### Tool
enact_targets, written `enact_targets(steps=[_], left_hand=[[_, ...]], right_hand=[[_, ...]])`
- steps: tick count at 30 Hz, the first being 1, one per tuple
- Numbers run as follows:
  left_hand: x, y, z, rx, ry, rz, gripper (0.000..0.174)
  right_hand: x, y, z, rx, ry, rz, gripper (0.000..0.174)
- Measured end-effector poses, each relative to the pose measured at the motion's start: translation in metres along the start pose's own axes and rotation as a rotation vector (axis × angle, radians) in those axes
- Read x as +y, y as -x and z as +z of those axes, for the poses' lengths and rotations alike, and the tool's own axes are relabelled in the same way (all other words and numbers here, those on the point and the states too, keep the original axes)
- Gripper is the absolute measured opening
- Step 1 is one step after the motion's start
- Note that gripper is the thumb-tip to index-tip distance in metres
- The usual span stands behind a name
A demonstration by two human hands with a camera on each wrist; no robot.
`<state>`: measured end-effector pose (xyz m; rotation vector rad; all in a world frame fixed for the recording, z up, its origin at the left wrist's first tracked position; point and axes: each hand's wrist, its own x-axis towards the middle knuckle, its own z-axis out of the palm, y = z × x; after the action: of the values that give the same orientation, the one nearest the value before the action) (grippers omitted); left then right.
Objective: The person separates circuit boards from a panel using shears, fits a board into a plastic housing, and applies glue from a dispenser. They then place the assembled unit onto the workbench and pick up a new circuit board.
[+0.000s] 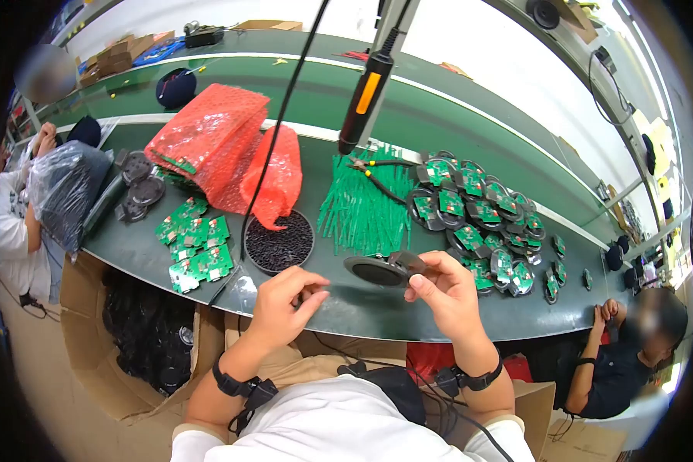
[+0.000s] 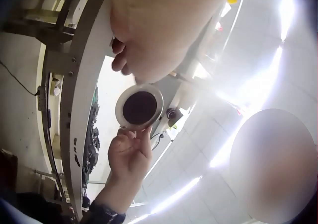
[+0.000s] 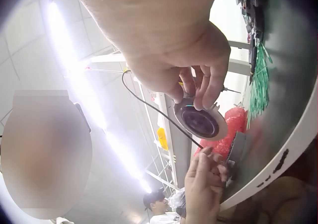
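My right hand (image 1: 446,296) pinches a round black disc-shaped part (image 1: 376,271) by its raised edge, thumb and fingers on its right side. The part is held tilted over the front of the bench; in the left wrist view its round face (image 2: 140,108) shows a dark centre inside a paler ring. To its left is my left hand (image 1: 285,304), apart from the disc, with bent fingers and the thumb close to the forefinger. Whether something small sits between those fingertips I cannot tell. A round bowl (image 1: 309,254) of small black pieces stands just beyond the left hand.
Green circuit boards (image 1: 200,245) lie at left by red bubble wrap (image 1: 208,146). Green strips (image 1: 346,208) and cutters (image 1: 381,181) lie ahead, with a black-orange tool (image 1: 368,96) hanging above. Disc parts with boards (image 1: 508,215) pile at right. An open carton (image 1: 88,331) stands lower left.
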<state>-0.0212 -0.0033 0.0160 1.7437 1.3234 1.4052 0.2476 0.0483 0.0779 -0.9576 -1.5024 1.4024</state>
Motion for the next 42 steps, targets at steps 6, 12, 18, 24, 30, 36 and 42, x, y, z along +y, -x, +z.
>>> enact_targets(steps=[6,12,18,24,30,36,42], left_hand=[[0.001,-0.001,0.002,-0.029,-0.021,0.013,0.016],[0.002,-0.001,0.004,-0.055,-0.091,0.041,0.014],[0.006,-0.002,0.003,-0.062,-0.112,0.031,0.012],[0.003,-0.001,0.005,-0.055,-0.103,0.049,0.012],[0.009,-0.003,0.002,-0.095,-0.13,0.052,0.012],[0.008,-0.002,0.006,-0.06,-0.091,0.019,0.01],[0.015,-0.003,0.007,-0.066,-0.135,0.035,0.011]], right_hand=[[-0.023,0.009,-0.012,0.123,0.5,-0.388,0.025],[-0.036,0.018,-0.018,0.166,0.614,-0.461,0.025],[-0.033,0.022,-0.026,0.205,0.445,-0.368,0.024],[-0.042,0.024,-0.026,0.252,0.568,-0.447,0.024],[-0.05,0.027,-0.026,0.277,0.759,-0.525,0.027],[-0.053,0.029,-0.031,0.28,0.798,-0.544,0.028],[-0.045,0.039,-0.086,0.466,0.778,-0.398,0.023]])
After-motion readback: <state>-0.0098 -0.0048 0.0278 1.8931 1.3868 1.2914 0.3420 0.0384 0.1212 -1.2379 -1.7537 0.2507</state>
